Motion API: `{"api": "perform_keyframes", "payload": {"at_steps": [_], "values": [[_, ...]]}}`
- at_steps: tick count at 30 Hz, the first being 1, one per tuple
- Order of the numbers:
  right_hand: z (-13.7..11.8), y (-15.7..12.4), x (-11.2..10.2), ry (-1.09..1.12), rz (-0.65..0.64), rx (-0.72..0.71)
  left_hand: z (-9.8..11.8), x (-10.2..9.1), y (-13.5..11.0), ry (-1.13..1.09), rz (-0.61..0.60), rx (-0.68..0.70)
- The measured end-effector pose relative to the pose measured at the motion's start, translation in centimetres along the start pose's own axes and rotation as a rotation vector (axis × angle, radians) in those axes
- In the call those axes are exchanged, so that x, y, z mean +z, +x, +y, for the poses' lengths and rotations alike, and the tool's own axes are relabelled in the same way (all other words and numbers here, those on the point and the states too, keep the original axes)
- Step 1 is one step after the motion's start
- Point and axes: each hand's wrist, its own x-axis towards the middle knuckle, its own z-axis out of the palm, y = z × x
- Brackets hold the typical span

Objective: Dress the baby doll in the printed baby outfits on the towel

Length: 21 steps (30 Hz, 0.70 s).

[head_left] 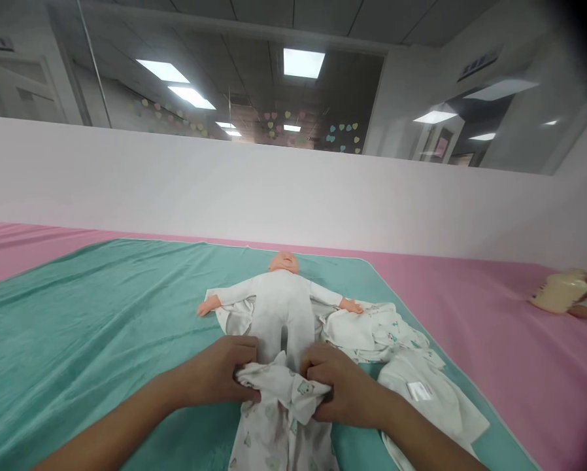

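Observation:
A baby doll (284, 294) in a white long-sleeved suit lies on its back, its arms spread and its head away from me. At its feet, my left hand (225, 371) and my right hand (333, 383) grip a patterned white baby garment (286, 435), one on each side. The cloth is bunched between my closed fingers, and its lower part hangs toward me. The doll's feet are hidden behind the cloth and my hands. More white fabric (237, 316) lies under the doll's arms and sides.
The doll lies on a teal blanket (102, 327) over a pink surface (470, 307). To the right are folded patterned baby clothes (382, 330) and a white garment (428, 399) with a label. A pale yellow object (563, 291) with brown parts sits at the right edge. A white wall (225, 190) stands behind.

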Motion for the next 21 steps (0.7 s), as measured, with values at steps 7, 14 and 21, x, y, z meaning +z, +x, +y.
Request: {"api": "perform_keyframes", "payload": {"at_steps": [7,14,21], "values": [[0.5,0.0,0.0,0.533,0.134,0.276,0.3,0.2,0.3,-0.435,0.157,-0.261],[0.0,0.0,-0.1,0.351,0.054,0.276,-0.1,2.1,0.5,-0.330,0.194,-0.296],[-2.6,-2.6,-0.7,0.232,-0.120,0.275,1.5,3.9,-3.4,-0.197,0.170,-0.215]]}}
